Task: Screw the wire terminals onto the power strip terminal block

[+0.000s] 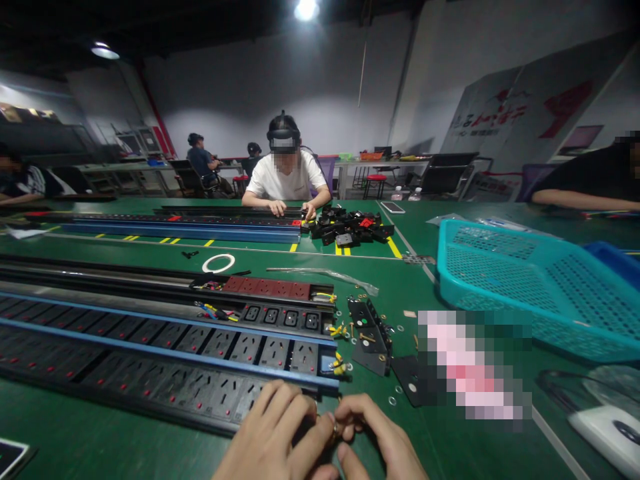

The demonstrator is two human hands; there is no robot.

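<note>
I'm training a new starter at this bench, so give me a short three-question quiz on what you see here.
1. True or false: the right hand is nearer the teal mesh basket than the left hand is.
2. What colour rail runs along the long power strip? A red, B blue, C yellow.
3. How many sockets show in the row beside the coloured wires?

Key: 1 true; 2 B; 3 four.

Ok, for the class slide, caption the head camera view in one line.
Head view: left hand and right hand pinch a small metal part beside black power strips on a green bench mat.
</note>
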